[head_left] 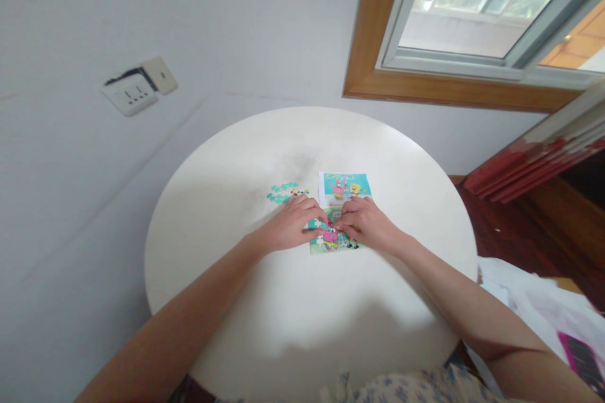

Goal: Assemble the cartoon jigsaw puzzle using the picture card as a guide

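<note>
A partly assembled jigsaw puzzle (329,245) with a pink starfish cartoon figure lies on the round white table (302,302). My left hand (295,224) reaches over its left side, thumb and fingers closed together at a small pink puzzle piece. From the other side my right hand (367,224) rests over the puzzle, its fingertips pinched at the same spot. The fingers partly cover the piece and the puzzle's upper part. Just beyond the hands is a printed picture card (347,186) with cartoon figures. Loose teal puzzle pieces (280,198) are scattered left of it.
A white wall with a power socket (133,94) borders the table on the left. Behind it is a wood-framed window (378,85), with a red and white curtain (515,167) to the right. White sheets or bags (529,296) and a pink-edged dark object (583,359) lie at lower right.
</note>
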Action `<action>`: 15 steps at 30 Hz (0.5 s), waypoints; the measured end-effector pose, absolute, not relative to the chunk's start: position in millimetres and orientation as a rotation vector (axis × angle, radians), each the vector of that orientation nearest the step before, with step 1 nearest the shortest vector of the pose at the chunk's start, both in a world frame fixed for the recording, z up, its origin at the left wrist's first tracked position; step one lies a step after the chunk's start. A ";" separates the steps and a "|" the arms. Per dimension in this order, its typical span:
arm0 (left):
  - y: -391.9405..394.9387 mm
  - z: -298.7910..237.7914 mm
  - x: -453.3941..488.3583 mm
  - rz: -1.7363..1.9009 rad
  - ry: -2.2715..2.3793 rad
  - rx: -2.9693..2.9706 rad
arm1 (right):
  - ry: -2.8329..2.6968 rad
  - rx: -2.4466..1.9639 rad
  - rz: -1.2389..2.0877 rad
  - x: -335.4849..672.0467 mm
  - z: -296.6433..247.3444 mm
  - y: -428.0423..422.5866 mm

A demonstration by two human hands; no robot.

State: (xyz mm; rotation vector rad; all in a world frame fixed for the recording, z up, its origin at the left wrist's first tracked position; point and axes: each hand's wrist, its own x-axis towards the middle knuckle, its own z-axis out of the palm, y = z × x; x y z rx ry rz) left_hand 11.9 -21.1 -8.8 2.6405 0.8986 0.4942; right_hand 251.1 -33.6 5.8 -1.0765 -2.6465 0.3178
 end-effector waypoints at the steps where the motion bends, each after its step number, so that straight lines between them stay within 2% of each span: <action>1: -21.1 -8.7 11.7 0.492 0.896 2.643 | -2.631 -1.075 0.326 252.0 5.8 -32.7; 15: -22.1 -7.5 11.7 0.470 0.914 2.661 | -2.660 -1.275 0.373 245.5 3.9 -40.8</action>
